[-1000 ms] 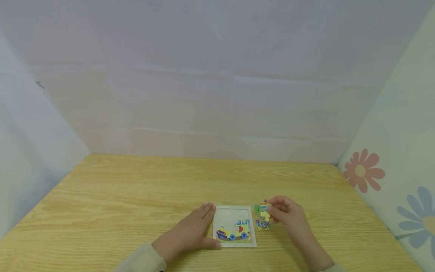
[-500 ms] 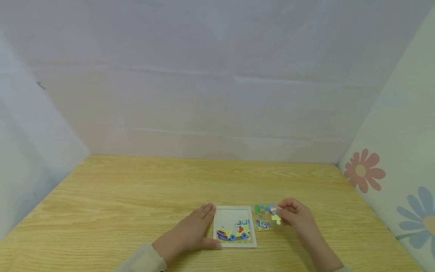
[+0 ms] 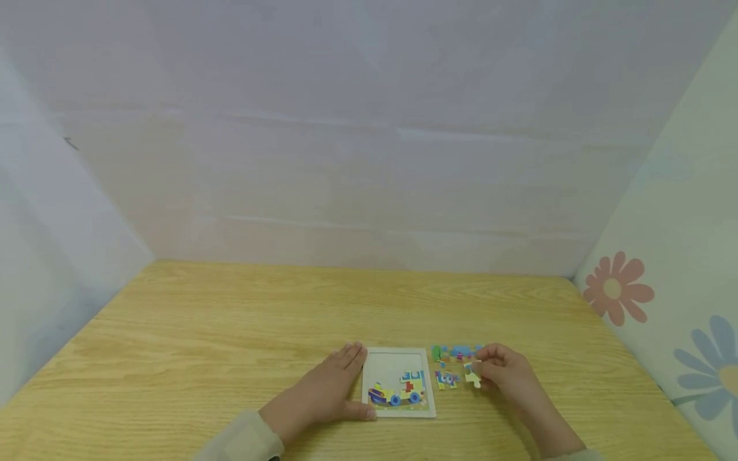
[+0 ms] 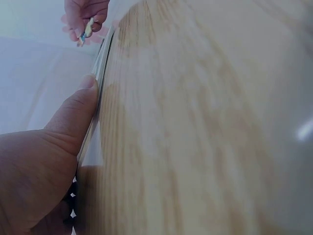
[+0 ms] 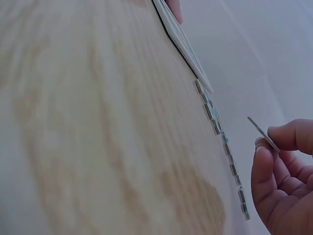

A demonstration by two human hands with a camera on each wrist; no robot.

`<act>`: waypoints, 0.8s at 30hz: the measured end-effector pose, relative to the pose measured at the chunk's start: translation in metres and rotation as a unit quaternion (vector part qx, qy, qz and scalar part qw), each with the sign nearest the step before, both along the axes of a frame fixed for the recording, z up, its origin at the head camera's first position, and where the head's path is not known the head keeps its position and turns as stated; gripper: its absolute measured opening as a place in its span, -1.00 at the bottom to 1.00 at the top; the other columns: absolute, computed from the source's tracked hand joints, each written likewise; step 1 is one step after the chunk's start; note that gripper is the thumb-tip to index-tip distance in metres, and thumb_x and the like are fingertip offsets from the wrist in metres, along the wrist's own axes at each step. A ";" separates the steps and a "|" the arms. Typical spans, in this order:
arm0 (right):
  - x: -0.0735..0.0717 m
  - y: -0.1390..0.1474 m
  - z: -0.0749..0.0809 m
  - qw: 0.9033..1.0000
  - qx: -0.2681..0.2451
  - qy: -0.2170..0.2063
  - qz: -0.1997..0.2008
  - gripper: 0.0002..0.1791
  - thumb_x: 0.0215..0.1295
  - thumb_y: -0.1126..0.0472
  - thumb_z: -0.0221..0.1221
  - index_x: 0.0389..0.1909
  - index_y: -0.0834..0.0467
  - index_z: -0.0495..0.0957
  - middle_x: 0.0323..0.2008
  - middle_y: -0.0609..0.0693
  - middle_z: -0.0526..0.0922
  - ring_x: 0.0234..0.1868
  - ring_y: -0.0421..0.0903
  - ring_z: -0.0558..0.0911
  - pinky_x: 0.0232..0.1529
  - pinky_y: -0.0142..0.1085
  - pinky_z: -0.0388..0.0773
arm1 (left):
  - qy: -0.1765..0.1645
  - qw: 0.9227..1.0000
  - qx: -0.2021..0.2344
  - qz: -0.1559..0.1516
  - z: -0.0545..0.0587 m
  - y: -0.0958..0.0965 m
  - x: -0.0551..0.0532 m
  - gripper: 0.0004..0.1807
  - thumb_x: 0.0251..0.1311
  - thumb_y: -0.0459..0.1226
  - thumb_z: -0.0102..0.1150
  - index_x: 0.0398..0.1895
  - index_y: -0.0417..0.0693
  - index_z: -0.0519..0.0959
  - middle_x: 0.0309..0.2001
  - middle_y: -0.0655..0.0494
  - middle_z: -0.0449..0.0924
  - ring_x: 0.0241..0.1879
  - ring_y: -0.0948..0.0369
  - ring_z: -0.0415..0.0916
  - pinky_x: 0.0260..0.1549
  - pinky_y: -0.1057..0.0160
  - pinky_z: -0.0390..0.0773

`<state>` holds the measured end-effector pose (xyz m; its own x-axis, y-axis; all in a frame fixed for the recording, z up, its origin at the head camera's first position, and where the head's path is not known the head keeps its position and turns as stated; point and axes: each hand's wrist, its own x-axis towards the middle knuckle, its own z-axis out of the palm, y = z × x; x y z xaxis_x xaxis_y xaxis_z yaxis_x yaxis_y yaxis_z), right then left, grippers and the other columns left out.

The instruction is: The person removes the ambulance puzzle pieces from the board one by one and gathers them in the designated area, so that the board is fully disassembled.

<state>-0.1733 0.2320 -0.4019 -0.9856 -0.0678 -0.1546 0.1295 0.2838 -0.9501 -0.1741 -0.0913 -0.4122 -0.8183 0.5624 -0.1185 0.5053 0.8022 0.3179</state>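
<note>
A square puzzle board with a pale rim lies on the table, its lower part filled with a vehicle picture and its upper part bare. My left hand rests along its left side, fingers straight, thumb on the lower left corner. With thumb and fingers my right hand pinches a yellow and white jigsaw piece, right of the board. The right wrist view shows this piece edge-on, held above the table. Loose jigsaw pieces lie between board and right hand; fingers partly cover some at the back.
The wooden table reaches to a pale back wall. On the right stands a side wall with a red flower and a blue flower. Another pale wall bounds the left.
My right hand has moved right and slightly toward me with the pinched jigsaw piece, which has turned. More loose pieces show behind it. The left hand and board have stayed in place.
</note>
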 end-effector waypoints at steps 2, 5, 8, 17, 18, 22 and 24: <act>-0.001 0.002 -0.002 1.000 0.006 -0.002 0.008 -0.72 0.20 0.30 0.16 -0.15 0.40 0.39 -0.40 -0.02 0.54 -0.44 -0.19 0.51 -0.36 -0.40 0.58 | -0.001 1.000 0.002 0.001 0.001 0.000 0.000 0.17 -0.07 0.40 -0.03 0.41 -0.26 0.02 0.44 -0.14 -0.10 0.43 -0.03 -0.14 0.36 -0.01 0.01; -0.002 0.002 -0.004 1.000 0.020 -0.001 0.009 -0.69 0.20 0.28 0.17 -0.13 0.41 0.40 -0.39 -0.01 0.55 -0.42 -0.18 0.52 -0.37 -0.40 0.59 | 0.001 1.000 0.003 -0.001 0.002 0.000 0.000 0.16 -0.07 0.40 -0.03 0.40 -0.27 0.02 0.44 -0.15 -0.09 0.42 -0.04 -0.13 0.36 -0.01 0.01; -0.003 0.002 -0.006 0.999 0.034 -0.002 -0.006 -0.70 0.18 0.28 0.19 -0.14 0.40 0.43 -0.39 0.01 0.56 -0.40 -0.16 0.54 -0.37 -0.39 0.59 | 0.002 1.000 0.003 -0.004 0.002 0.000 0.000 0.16 -0.06 0.40 -0.04 0.40 -0.29 0.02 0.44 -0.16 -0.08 0.42 -0.04 -0.12 0.36 -0.01 0.02; -0.006 -0.005 -0.012 0.995 0.096 0.010 -0.034 -0.77 0.11 0.31 0.25 -0.22 0.32 0.52 -0.40 0.03 0.60 -0.45 -0.15 0.53 -0.45 -0.40 0.58 | 0.000 1.000 0.006 -0.001 0.003 0.000 0.000 0.17 -0.07 0.40 -0.02 0.40 -0.28 0.02 0.44 -0.16 -0.08 0.42 -0.04 -0.12 0.36 -0.01 0.02; -0.006 -0.006 -0.012 0.993 0.108 0.014 -0.034 -0.78 0.10 0.31 0.25 -0.23 0.31 0.53 -0.38 0.02 0.61 -0.46 -0.16 0.53 -0.46 -0.41 0.57 | -0.001 1.000 0.006 -0.001 0.003 0.000 0.000 0.17 -0.07 0.40 -0.02 0.40 -0.28 0.02 0.44 -0.16 -0.08 0.42 -0.05 -0.12 0.36 -0.02 0.01; -0.004 -0.009 -0.010 0.984 0.171 0.035 -0.036 -0.82 0.07 0.30 0.26 -0.29 0.26 0.55 -0.39 -0.02 0.63 -0.49 -0.17 0.51 -0.51 -0.41 0.55 | -0.002 1.000 0.010 -0.004 0.002 -0.001 0.000 0.16 -0.06 0.39 -0.02 0.40 -0.29 0.02 0.44 -0.17 -0.08 0.42 -0.05 -0.12 0.36 -0.02 0.01; -0.004 -0.010 -0.009 0.978 0.201 0.045 -0.036 -0.84 0.06 0.31 0.27 -0.32 0.24 0.55 -0.44 -0.04 0.62 -0.52 -0.17 0.51 -0.54 -0.42 0.54 | 0.000 1.000 0.010 -0.004 0.001 -0.001 0.000 0.17 -0.06 0.40 -0.02 0.40 -0.29 0.02 0.43 -0.18 -0.08 0.42 -0.05 -0.12 0.36 -0.02 0.01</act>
